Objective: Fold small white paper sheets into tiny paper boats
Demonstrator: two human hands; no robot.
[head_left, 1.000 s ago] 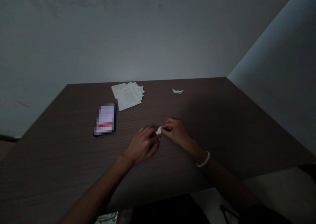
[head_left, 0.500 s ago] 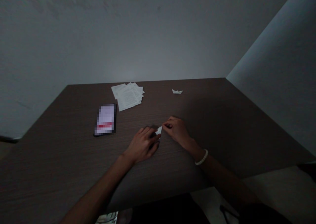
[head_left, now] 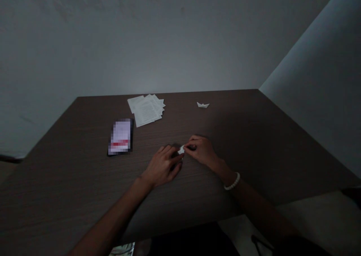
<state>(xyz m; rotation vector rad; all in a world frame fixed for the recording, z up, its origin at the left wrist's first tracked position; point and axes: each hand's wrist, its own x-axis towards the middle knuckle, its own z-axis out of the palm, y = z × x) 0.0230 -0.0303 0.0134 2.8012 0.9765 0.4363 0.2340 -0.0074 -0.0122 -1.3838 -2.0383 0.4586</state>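
The right hand (head_left: pixel 202 150) is closed into a pinch, and a small folded piece of white paper (head_left: pixel 181 150) is held between its thumb and forefinger, at about 9 o'clock from the back of that hand. The left hand (head_left: pixel 163 166) is brought in from about 8 o'clock, its fingertips (head_left: pixel 179 154) set against the near side of the same piece; whether the piece is gripped by them or only touched cannot be told. The two hands are thus held close together, with the piece between them, just above a dark wood-grain desk (head_left: pixel 254 143). A white beaded bracelet (head_left: pixel 232 181) is worn on the right wrist, at about 4 o'clock from the piece.

Farther out, taking the piece as the centre and the far wall as 12 o'clock, a small folded paper boat (head_left: pixel 203 105) is set well apart at about 1 o'clock. A loose stack of printed paper sheets (head_left: pixel 146 110) is laid at about 11 o'clock, near the far edge of the desk. A smartphone (head_left: pixel 120 136) is laid flat at about 9 o'clock, its screen blurred beyond reading. The desk is bounded at 12 o'clock by a pale wall (head_left: pixel 169 49), and another pale wall (head_left: pixel 310 98) meets it at about 2 o'clock.
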